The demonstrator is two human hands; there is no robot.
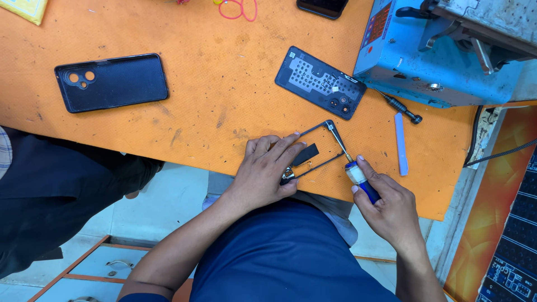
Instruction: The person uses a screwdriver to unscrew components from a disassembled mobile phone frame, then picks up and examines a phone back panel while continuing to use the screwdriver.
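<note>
My left hand presses down on a black phone frame that lies near the front edge of the orange table. My right hand grips a small screwdriver with a blue and white handle. Its metal tip touches the far right corner of the frame. A dark strip sits inside the frame next to my left fingers.
A black phone back cover lies at the left. A dark phone body lies face down beyond the frame. A blue machine stands at the right, with another screwdriver and a pale blue pry tool beside it. Another person's dark clothing is at the left.
</note>
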